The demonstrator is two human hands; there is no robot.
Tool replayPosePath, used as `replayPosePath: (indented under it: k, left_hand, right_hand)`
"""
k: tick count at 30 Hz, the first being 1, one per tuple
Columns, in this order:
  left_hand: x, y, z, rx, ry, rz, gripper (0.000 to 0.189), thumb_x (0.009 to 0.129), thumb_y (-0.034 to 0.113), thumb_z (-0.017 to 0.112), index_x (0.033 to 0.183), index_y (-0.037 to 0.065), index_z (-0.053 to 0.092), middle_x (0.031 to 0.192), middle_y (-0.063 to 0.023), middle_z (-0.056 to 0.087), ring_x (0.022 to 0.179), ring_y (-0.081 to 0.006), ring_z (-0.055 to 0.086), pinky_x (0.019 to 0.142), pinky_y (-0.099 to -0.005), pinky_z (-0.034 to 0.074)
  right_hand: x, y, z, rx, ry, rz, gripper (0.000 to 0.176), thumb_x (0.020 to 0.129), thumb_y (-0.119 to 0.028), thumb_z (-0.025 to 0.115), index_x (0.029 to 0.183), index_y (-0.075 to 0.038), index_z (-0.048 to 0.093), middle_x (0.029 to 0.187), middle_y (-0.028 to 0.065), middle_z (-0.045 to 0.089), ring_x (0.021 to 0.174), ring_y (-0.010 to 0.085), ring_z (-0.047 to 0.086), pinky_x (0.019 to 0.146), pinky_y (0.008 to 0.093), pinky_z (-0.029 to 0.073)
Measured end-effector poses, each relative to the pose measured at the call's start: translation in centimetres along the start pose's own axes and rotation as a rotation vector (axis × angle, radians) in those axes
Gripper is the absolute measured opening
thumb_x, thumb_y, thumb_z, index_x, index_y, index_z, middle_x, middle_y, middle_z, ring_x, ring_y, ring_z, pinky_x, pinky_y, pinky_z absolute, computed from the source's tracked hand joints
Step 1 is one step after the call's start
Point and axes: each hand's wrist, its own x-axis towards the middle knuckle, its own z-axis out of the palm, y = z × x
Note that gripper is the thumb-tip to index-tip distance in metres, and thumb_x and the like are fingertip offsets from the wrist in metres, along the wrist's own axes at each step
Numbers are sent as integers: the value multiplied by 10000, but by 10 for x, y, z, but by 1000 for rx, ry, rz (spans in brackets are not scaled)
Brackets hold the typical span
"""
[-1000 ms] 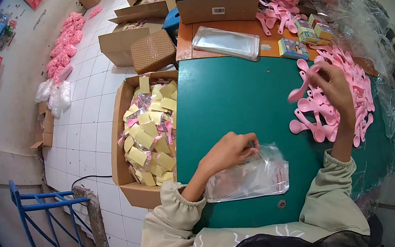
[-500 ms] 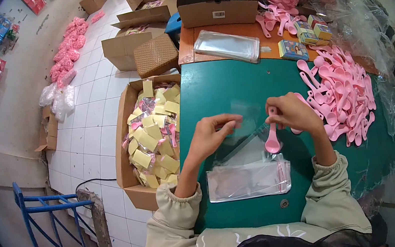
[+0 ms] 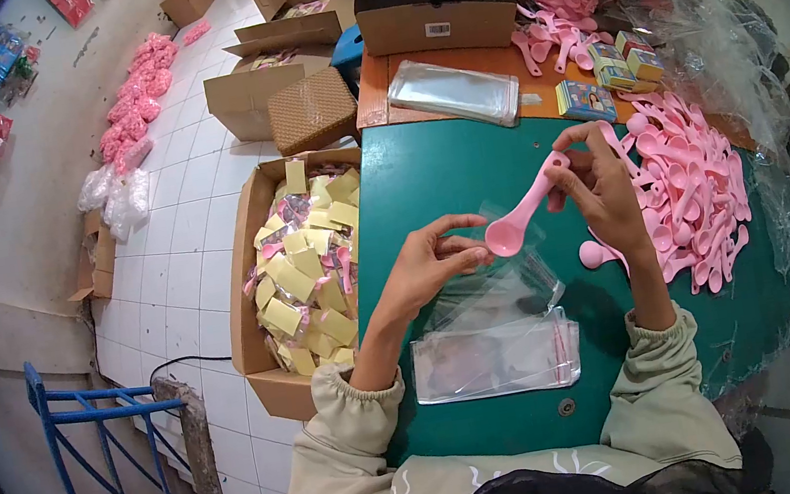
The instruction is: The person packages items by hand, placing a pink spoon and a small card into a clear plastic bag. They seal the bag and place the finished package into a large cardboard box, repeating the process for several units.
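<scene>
the right hand [image 3: 601, 186] is pinching a pink spoon [image 3: 532, 204] by the end of its handle, thumb and fingers pressing together there. that grip is leaving the bowl and most of the handle uncovered, probably so that the bowl end is staying free of the fingers. the spoon is hanging in the air over the green table [image 3: 416, 178], between the two hands. the left hand [image 3: 430, 267] is holding its thumb and forefinger apart beside the bowl, with thin clear film [image 3: 520, 275] showing just beyond them; whether they are gripping the film, or touching the bowl, i cannot tell.

a stack of clear bags [image 3: 492, 360] is lying flat close to the body, presumably for easy reach by either hand. the spoon pile [image 3: 696, 195] is spreading on the right, likely placed there to suit the right hand. on the left, a box [image 3: 280, 397] holding packs with yellow cards [image 3: 294, 281] is standing beside the table.

the spoon's long axis is slanting: the handle end is pointing away from the body and rightward, the bowl leftward and nearer the body. the bowl's hollow seems to be facing up.
</scene>
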Motion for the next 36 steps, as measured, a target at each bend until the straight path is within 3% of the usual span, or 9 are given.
replayPosePath:
  k: [10,13,18,20,22,25,31,35,36]
  left_hand:
    - [13,6,11,104,49,50,315,903,177,553,1139,-33,550,982,-91,645,902,-151,613,785,-272,495]
    - [21,3,10,112,-51,91,288,918,195,527,1065,-45,591,952,-101,648,877,-152,618,782,-267,504]
    - [15,24,19,-48,16,230,266,943,175,477,1021,-42,609,939,-102,651,868,-151,623,786,-269,514]
    - [12,25,18,-117,44,272,258,949,162,463,1017,-38,610,942,-102,652,868,-148,624,789,-271,514]
    - [10,27,16,-137,62,314,251,953,151,454,1017,-34,611,946,-105,651,865,-145,625,788,-274,513]
    - [9,33,13,-36,55,362,254,950,160,462,1016,-37,607,945,-111,651,872,-145,627,781,-277,518]
    - [23,51,-9,-82,-10,265,291,941,216,480,1027,-35,598,963,-137,651,885,-207,645,800,-320,518]
    - [29,64,-17,-69,-29,191,300,935,231,491,1021,-33,605,949,-130,652,864,-199,649,785,-312,531]
    - [29,64,-17,-46,-32,188,302,933,235,495,1020,-32,607,948,-130,651,859,-195,649,780,-308,533]
  right_hand:
    - [-4,-3,14,-3,142,-170,173,795,-31,669,858,-2,511,717,58,606,609,85,591,543,199,480]
    - [-7,-2,14,39,150,-168,178,848,-147,637,875,-2,538,738,55,621,656,113,608,584,234,491]
    - [19,25,7,38,-150,-464,528,918,-469,430,878,21,620,836,82,627,760,146,572,707,283,466]
    - [59,60,-25,193,-90,-339,560,915,-506,414,876,-2,657,872,93,629,736,160,573,690,289,466]
    - [111,108,-93,-630,236,-7,433,894,-390,497,859,14,649,766,127,642,655,183,597,617,334,471]
    - [134,218,-163,-1163,386,147,340,745,-326,645,776,13,662,713,178,644,671,278,634,629,365,461]
    - [123,195,-157,-1010,555,343,394,614,-336,743,761,20,659,774,213,653,767,319,644,647,385,480]
    - [117,179,-157,-795,538,314,301,602,-227,761,735,22,658,752,110,663,729,218,637,625,338,488]
    - [127,209,-182,-723,455,480,223,628,-165,743,743,8,660,706,76,648,689,186,629,624,319,491]
